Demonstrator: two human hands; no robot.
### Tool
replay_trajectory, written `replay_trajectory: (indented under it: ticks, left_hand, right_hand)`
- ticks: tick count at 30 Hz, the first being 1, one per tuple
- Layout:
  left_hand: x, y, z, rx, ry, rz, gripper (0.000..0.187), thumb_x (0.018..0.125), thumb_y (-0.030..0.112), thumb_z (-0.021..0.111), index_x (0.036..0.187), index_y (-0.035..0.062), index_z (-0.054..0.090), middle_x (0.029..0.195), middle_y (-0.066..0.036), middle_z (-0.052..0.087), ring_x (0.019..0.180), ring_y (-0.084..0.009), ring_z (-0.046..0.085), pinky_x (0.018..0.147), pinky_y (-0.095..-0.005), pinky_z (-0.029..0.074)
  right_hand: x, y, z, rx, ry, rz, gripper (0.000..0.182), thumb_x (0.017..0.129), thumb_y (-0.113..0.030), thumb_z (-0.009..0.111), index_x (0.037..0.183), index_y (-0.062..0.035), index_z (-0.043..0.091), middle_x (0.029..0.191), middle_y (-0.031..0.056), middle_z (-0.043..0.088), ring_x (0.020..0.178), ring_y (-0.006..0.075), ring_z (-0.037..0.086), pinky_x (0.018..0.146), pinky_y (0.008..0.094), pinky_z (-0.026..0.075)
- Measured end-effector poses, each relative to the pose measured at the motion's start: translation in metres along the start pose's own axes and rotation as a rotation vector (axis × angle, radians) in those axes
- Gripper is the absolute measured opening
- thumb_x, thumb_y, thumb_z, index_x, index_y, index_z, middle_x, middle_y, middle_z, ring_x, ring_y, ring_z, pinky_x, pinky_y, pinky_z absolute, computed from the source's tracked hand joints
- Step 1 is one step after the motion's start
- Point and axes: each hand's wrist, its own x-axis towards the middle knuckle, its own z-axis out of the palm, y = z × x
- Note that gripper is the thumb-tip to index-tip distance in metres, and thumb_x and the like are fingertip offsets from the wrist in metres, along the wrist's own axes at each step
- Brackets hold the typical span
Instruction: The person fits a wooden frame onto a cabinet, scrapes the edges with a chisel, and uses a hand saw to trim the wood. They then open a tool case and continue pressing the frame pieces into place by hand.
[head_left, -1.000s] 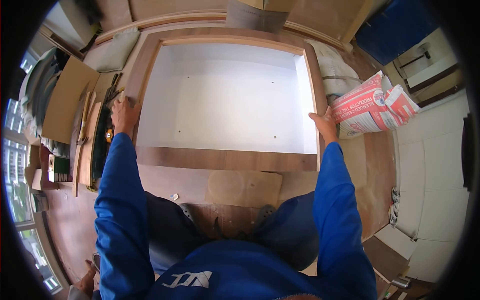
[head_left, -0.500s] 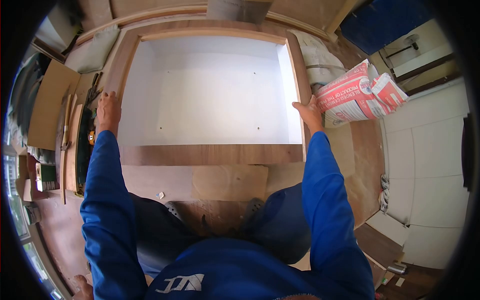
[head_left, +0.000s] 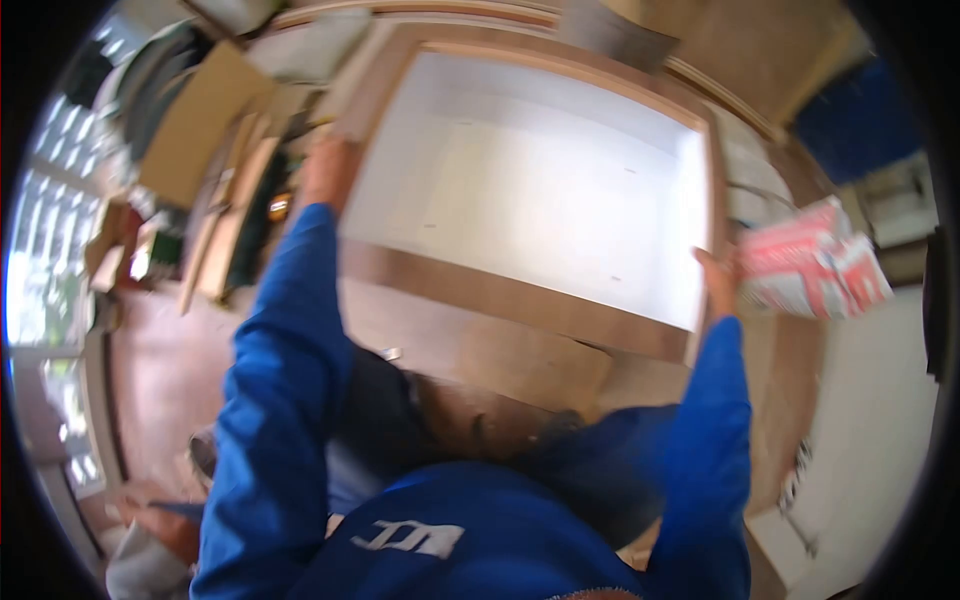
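A wooden cabinet box (head_left: 520,295) with a brown frame and white inside lies before me, its open face toward me. My left hand (head_left: 330,172) is closed on the frame's left side, blurred by motion. Near the lower right corner, my right hand (head_left: 718,278) grips the opposite side, thumb on the edge and the other fingers partly hidden. Small dark marks dot the white back panel (head_left: 530,190). Just beyond my right hand lies a red and white cement bag (head_left: 795,262).
Wood strips (head_left: 222,210), a cardboard sheet (head_left: 208,125) and an orange-marked tool (head_left: 279,206) lie to the left. A flat brown sheet (head_left: 535,358) is on the floor before my feet. Another person's limb (head_left: 165,525) shows at the lower left, beside a window (head_left: 50,270).
My view has turned left and tilted, so the cabinet appears shifted right and slanted. Both hands remain on its sides. More of the window and the other person shows.
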Motion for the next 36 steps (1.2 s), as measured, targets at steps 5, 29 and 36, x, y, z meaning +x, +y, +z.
replay_trajectory:
  ticks: [5,29,36]
  left_hand:
    - [-0.022,0.034,-0.059,-0.314,0.115,-0.207,0.020,0.093,0.020,0.064,0.104,0.0057,0.071,0.114,-0.020,0.066,0.112,-0.0393,0.065,0.089,-0.0492,0.058]
    - [-0.031,-0.024,-0.046,-0.889,0.182,-0.422,0.031,0.091,0.030,0.064,0.099,0.0033,0.077,0.091,-0.019,0.075,0.090,-0.0373,0.072,0.083,-0.0410,0.056]
    - [-0.028,0.000,-0.055,-0.683,0.077,-0.151,0.035,0.087,0.029,0.070,0.112,0.0051,0.076,0.105,-0.016,0.073,0.101,-0.0341,0.069,0.090,-0.0421,0.054]
  right_hand:
    - [0.001,-0.016,-0.007,-0.184,-0.041,-0.003,0.109,0.082,-0.052,0.074,0.157,0.0114,0.028,0.161,0.0341,0.034,0.152,0.0440,0.032,0.124,0.0431,0.028]
    - [0.017,0.009,0.005,-0.157,-0.050,0.010,0.108,0.084,-0.058,0.069,0.159,0.0079,0.026,0.160,0.0335,0.037,0.150,0.0480,0.034,0.122,0.0472,0.029]
    - [0.013,0.005,0.003,-0.188,-0.031,0.001,0.108,0.084,-0.058,0.069,0.159,0.0078,0.028,0.162,0.0323,0.035,0.152,0.0463,0.029,0.124,0.0469,0.026]
